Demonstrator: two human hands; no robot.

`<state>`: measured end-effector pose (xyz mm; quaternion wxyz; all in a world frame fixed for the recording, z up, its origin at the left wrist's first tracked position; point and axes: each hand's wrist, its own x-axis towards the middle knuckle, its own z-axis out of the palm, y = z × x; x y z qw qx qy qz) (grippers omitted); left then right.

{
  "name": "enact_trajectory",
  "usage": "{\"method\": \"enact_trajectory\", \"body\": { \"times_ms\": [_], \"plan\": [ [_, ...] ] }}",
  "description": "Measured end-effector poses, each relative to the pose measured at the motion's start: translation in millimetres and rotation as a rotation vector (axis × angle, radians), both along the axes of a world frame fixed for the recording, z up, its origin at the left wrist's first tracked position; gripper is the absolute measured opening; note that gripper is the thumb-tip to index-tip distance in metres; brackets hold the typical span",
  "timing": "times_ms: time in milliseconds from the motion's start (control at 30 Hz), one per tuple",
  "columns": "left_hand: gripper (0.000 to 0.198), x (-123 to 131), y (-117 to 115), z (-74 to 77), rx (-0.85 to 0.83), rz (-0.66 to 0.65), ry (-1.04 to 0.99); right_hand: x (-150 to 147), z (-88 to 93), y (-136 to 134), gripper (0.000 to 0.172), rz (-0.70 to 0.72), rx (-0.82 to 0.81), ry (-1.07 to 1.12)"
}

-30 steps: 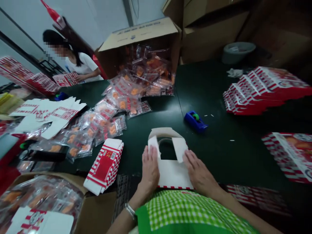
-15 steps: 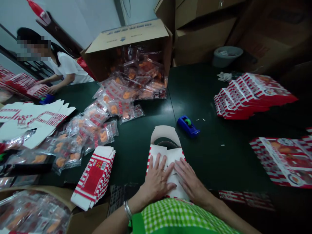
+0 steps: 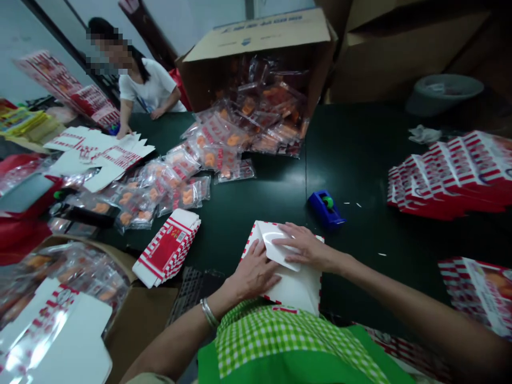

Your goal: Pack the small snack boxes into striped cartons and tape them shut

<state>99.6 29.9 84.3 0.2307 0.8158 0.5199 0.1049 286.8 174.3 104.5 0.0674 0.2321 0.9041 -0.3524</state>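
A white paper carton [image 3: 296, 290] with red-striped edges lies in front of me, against my green checked apron. My left hand [image 3: 256, 272] rests on its left side, fingers spread on the white card. My right hand [image 3: 308, 246] lies over the top flap, fingers stretched out and pressing the flap down. Just beyond the carton stands a blue tape dispenser [image 3: 326, 209] with a green core. To the left is a stack of folded red-and-white cartons [image 3: 168, 248].
A big cardboard box [image 3: 256, 40] on its side spills clear packets [image 3: 216, 138] over the dark green table. Striped cartons [image 3: 444, 176] stand in a row at right. Flat white cartons [image 3: 96, 154] lie at left, where a co-worker [image 3: 148, 85] reaches. An open box [image 3: 132, 314] of packets is lower left.
The carton's rounded top flap has been folded down toward me, my right hand moving up onto it. The view has swung left. The co-worker's hand now reaches to the flat cartons.
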Motion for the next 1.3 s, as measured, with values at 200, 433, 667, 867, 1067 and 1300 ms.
{"method": "enact_trajectory", "body": {
  "times_ms": [200, 433, 667, 867, 1067, 1300],
  "plan": [
    [0.037, -20, -72, -13.4, 0.217, 0.671, -0.495, -2, -15.6, -12, 0.061, -0.063, 0.239, -0.208],
    [0.048, -11, -58, -54.3, -0.304, 1.179, -0.804, -46, -26.7, -6, 0.099, -0.113, 0.302, -0.397],
    [0.041, -3, -56, -58.5, -0.189, 1.233, -0.850, -58, -42.0, -19, 0.098, -0.125, 0.391, -0.456],
    [0.037, 5, -69, -55.7, -0.140, 1.236, -0.866, -44, -23.6, -27, 0.099, -0.105, 0.365, -0.504],
    [0.035, 9, -81, -53.0, -0.139, 1.202, -0.853, -31, -13.9, -20, 0.102, -0.064, 0.280, -0.510],
    [0.035, 12, -85, -54.9, -0.122, 1.180, -0.850, -40, -16.4, -23, 0.067, -0.151, 0.306, -0.447]
  ]
}}
